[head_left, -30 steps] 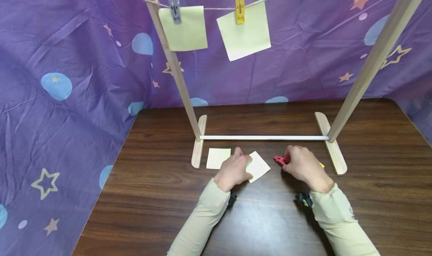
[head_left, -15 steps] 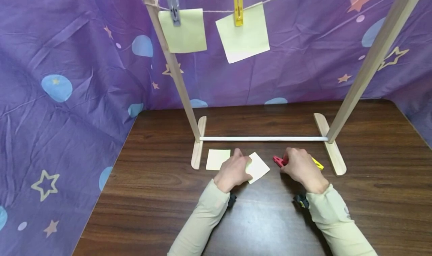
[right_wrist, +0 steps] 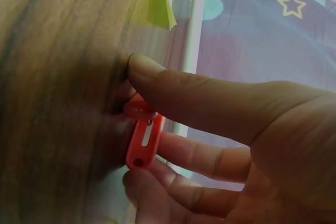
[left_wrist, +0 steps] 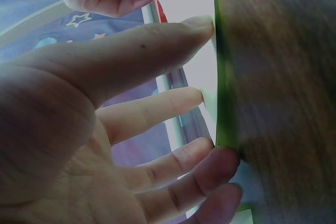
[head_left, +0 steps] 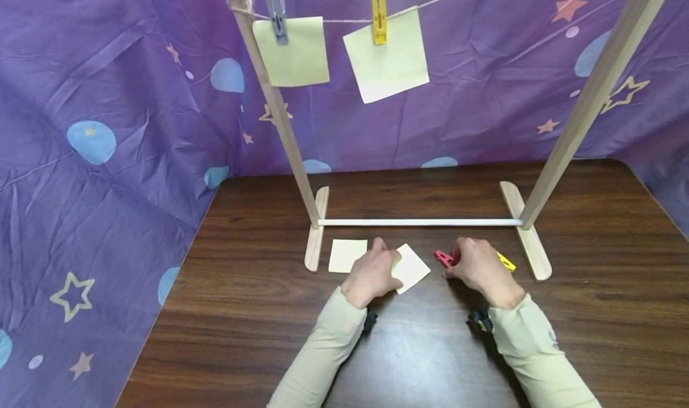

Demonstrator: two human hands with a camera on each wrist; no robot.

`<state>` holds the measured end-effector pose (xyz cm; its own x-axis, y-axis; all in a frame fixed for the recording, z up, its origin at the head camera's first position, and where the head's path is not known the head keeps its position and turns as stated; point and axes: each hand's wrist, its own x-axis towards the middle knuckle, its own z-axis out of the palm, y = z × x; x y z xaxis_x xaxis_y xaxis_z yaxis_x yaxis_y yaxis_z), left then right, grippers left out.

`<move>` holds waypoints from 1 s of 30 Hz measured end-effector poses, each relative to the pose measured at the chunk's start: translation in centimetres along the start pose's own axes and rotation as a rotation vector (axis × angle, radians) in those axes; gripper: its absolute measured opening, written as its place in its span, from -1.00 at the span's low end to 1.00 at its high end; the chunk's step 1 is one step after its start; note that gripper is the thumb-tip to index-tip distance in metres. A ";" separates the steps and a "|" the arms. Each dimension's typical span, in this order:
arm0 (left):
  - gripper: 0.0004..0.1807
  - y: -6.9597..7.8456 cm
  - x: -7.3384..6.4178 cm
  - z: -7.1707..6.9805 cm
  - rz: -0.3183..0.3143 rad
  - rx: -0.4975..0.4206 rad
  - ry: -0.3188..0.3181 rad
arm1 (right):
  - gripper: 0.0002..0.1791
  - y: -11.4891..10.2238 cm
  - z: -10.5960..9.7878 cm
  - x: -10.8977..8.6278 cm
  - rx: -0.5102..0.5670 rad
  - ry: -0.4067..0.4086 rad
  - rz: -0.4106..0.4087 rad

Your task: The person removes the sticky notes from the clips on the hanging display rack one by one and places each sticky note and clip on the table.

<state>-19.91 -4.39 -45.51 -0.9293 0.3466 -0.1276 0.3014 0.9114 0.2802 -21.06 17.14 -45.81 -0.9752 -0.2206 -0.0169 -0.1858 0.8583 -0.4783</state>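
In the head view my left hand (head_left: 372, 273) pinches a pale yellow sticky note (head_left: 412, 270) by its left side, low over the table. The left wrist view shows the thumb on this note's (left_wrist: 203, 64) pale face and the fingers at its edge. A second sticky note (head_left: 344, 256) lies flat left of that hand. My right hand (head_left: 481, 267) grips a red clothespin (head_left: 444, 258) near the tabletop. Seen from the right wrist, thumb and fingers are around the red clothespin (right_wrist: 135, 148). Partly behind the right hand lies a yellow clothespin (head_left: 507, 262).
A wooden stand has a left post (head_left: 285, 130), a right post (head_left: 587, 115) and a white crossbar (head_left: 420, 222) just beyond the hands. From its string (head_left: 344, 21) hang two sticky notes, one under a grey clothespin (head_left: 277, 13), one under a yellow clothespin (head_left: 379, 13).
My right hand has shifted slightly left with the red clothespin, and more of the yellow clothespin on the table shows. The left hand stays on its note. The head view has tilted up a little.
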 end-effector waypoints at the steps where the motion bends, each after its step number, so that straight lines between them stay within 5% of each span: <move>1: -0.56 0.0 0.0 0.0 -0.001 0.000 0.000 | -0.70 -0.1 -0.1 0.0 0.000 -0.002 0.004; 14: -0.50 -0.1 -0.1 -0.1 -0.014 -0.001 -0.011 | -0.69 -0.4 -1.9 -0.3 0.013 0.088 -0.014; 22: -0.43 -0.3 -0.1 -0.4 -0.013 -0.028 0.006 | -0.81 -0.5 -4.9 -1.6 0.064 0.276 0.000; 30: -0.52 -0.9 -0.4 -1.8 -0.016 -0.135 0.105 | -0.80 -1.7 -6.8 -2.8 0.083 0.474 -0.048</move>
<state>-20.22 -5.76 -44.01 -0.9531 0.3006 -0.0347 0.2615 0.8760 0.4054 -18.85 19.49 -38.99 -0.9167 -0.0071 0.3996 -0.2406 0.8083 -0.5374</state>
